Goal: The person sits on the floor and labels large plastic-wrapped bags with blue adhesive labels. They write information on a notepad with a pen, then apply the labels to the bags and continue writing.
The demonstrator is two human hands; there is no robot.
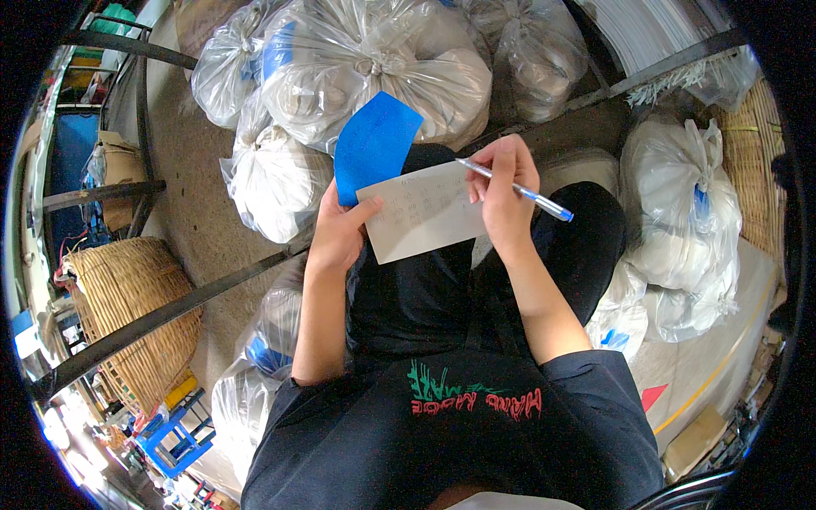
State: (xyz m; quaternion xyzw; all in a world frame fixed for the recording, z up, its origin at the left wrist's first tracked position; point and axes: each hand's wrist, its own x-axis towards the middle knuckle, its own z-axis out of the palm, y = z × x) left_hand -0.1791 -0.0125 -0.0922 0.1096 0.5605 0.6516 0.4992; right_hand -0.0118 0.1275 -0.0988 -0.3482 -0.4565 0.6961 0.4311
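My left hand [338, 223] is closed on the left edge of a white sheet of paper [425, 225], its thumb lying on top. A curved piece of flat blue material [374, 140] sticks out behind the paper on the same side, and that hand grips it too. Faint handwriting covers the upper part of the sheet. At the paper's right end, my right hand [507, 191] holds a pen [544, 202] with a silver and blue barrel. The pen's tip points left, just above the sheet's upper right corner. Both hands are over my lap.
Tied clear plastic bags [365, 68] with white and blue contents are heaped ahead. More bags [688, 212] stand at the right and lower left [246, 408]. A dark metal bar [170, 319] crosses the left side, before a wicker basket [136, 297]. A blue stool [174, 438] sits lower left.
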